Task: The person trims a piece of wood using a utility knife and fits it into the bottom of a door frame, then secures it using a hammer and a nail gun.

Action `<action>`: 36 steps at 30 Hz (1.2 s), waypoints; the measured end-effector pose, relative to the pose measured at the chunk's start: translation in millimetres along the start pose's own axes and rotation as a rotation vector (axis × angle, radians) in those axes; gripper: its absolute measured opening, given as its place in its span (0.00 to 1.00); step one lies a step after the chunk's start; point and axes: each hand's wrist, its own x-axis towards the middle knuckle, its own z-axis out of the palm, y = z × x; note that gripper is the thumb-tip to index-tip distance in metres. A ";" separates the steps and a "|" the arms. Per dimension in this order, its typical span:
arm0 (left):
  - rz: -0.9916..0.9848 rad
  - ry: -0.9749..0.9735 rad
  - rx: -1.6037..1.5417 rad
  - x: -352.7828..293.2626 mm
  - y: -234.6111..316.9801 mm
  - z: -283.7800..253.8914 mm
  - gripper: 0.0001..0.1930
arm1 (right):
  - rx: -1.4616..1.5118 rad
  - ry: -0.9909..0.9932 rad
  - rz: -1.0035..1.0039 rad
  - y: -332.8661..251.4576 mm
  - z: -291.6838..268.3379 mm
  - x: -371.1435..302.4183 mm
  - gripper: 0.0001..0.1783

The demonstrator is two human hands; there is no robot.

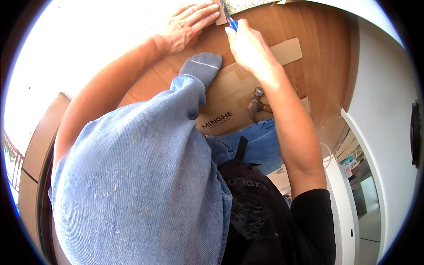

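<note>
1. Blue-handled tool (pixel 234 25): located at the far edge of the brown floor (pixel 324 66); its dark front part extends away from the person, along the right side of a small brown piece (pixel 219 17).
2. Right grip (pixel 249 46): clamped on the blue-handled tool.
3. Left grip (pixel 183 28): laid flat, fingers extended and free of any grasp; fingertips at the left side of the small brown piece.
4. Speckled slab (pixel 248 4): just beyond the tool.
5. Grey sock (pixel 204 65): near side of the left grip.
6. Cardboard sheet (pixel 223 92): flat, right of the sock.
7. Hammer (pixel 256 105): on the cardboard sheet, handle partly hidden by the right forearm.
</note>
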 end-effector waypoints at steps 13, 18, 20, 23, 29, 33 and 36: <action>0.017 -0.013 0.018 1.7 1.4 2.9 0.34 | -0.021 -0.013 -0.043 13.6 9.1 2.9 0.25; 0.019 -0.012 0.005 6.4 9.5 -3.2 0.33 | 0.052 -0.001 0.031 13.4 17.5 -0.9 0.24; 0.021 -0.007 0.042 6.4 -0.1 -9.2 0.33 | 0.037 0.003 0.015 11.3 14.0 -0.1 0.24; 0.029 -0.008 0.027 4.1 4.8 -8.4 0.33 | 0.008 -0.037 0.016 10.7 8.9 1.1 0.23; -0.013 -0.060 -0.006 7.9 6.7 -6.7 0.34 | 0.043 -0.045 0.078 11.5 13.0 -0.8 0.23; -0.001 0.107 -0.093 -4.9 -6.9 21.5 0.40 | -0.002 0.004 0.061 2.8 12.0 -3.4 0.24; -0.048 0.060 -0.022 -1.2 -2.7 16.2 0.39 | 0.007 -0.049 0.005 15.5 10.0 -5.9 0.24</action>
